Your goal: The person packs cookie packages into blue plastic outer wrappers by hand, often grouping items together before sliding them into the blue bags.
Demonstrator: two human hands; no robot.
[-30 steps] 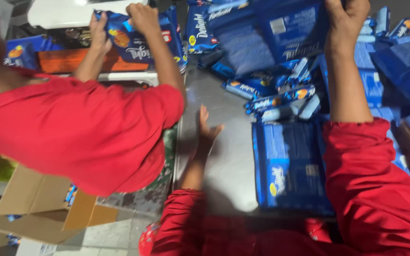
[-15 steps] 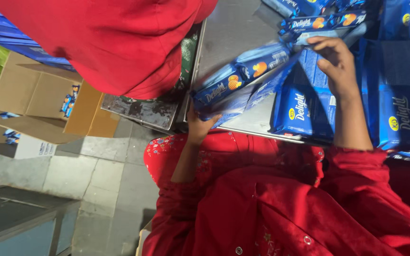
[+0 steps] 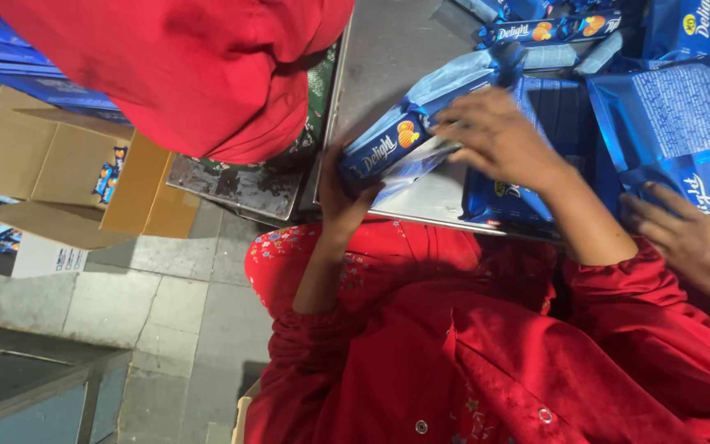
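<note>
A bundle of long blue biscuit packets (image 3: 421, 127) lies tilted over the near edge of the steel table (image 3: 384, 49). My left hand (image 3: 340, 197) grips the bundle's lower end from underneath. My right hand (image 3: 499, 136) presses on its top and side, fingers curled over the wrapping. Under my right wrist lies a flat blue bag (image 3: 507, 205). Both my sleeves are red.
Another person's hand (image 3: 692, 238) rests on large blue bags (image 3: 684, 107) at the right. A co-worker in red (image 3: 182, 66) leans over the table's left side. More packets (image 3: 552, 29) lie at the back. An open cardboard box (image 3: 51, 156) sits on the paved floor.
My hands have drawn the bundle of packets closer to the table's near edge, and my right hand has moved onto it. The view has dropped towards my lap and the floor.
</note>
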